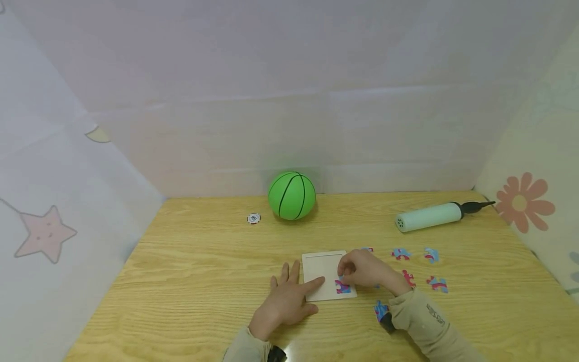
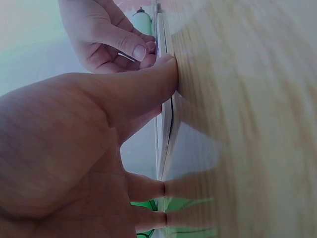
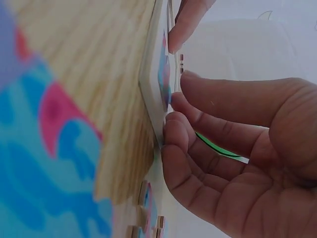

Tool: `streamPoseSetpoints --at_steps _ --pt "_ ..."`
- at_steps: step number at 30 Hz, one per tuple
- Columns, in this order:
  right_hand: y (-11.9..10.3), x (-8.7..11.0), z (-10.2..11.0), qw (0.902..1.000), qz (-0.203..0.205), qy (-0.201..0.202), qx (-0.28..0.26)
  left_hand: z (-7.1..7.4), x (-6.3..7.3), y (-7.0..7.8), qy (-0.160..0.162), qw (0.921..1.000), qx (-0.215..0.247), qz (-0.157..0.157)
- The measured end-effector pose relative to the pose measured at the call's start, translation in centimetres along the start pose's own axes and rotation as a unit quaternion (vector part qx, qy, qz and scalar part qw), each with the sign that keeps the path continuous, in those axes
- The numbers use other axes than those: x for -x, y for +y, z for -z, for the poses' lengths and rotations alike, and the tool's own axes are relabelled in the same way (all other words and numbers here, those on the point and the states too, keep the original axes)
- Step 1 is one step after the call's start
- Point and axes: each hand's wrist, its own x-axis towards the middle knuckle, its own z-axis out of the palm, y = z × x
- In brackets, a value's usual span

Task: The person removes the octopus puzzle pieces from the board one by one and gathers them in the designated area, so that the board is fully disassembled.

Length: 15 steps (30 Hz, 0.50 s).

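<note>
A white puzzle board point(image 1: 321, 269) lies on the wooden table with a blue, pink and purple puzzle piece point(image 1: 343, 287) near its lower right corner. My left hand point(image 1: 288, 300) is spread at the board's left side, index finger across the board's surface, thumb near its front edge in the left wrist view. With curled fingers, my right hand point(image 1: 362, 269) pinches at the upper edge of the puzzle piece; its fingertips touch that piece point(image 3: 164, 74) in the right wrist view. How much of the piece lies between the fingertips is partly hidden.
Several loose puzzle pieces lie right of the board, including one piece point(image 1: 400, 254) farther back and another piece point(image 1: 381, 309) by the right wrist. A green ball point(image 1: 292, 195), a poker chip point(image 1: 254, 218) and a pale hand pump point(image 1: 429, 217) are farther back.
</note>
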Motion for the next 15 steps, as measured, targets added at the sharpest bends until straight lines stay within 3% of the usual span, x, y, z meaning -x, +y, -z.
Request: streamPoseSetpoints --at_steps 11,15 --pt "-0.09 0.13 0.06 0.9998 0.014 0.012 0.0 0.1 0.0 0.04 -0.005 1.0 0.004 0.002" --pt "-0.24 0.24 0.27 0.9994 0.008 0.019 -0.028 0.01 0.04 0.0 -0.006 1.0 0.006 0.005"
